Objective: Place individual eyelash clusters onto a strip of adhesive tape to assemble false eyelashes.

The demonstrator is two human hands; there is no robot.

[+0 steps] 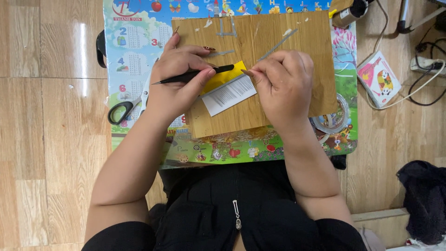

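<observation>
Seated person, viewed from above; a wood-grain brown board (260, 69) lies across a colourful printed children's chart mat (139, 42) in the upper centre of the frame. On the board, at centre, sits a small yellow and white printed paper piece (228, 89), its white half covered in fine print. The left hand (179, 79) is closed around a slim black pen-like tool (195, 75), pinched between thumb and forefinger, the tip pointing toward the left of the frame. The right hand (285, 83) is curled, fingertips pinching or pressing the right edge of the paper piece; whether it truly grips or merely pins the edge I cannot tell. Judgement: the work goes best if the right fingers hold the paper flat against the board and the tool stays low and steady, clear of the fingertips. Black-handled scissors (127, 104) lie at centre left on the mat, untouched; a clear tape roll (332, 118) rests right of the board.
</observation>
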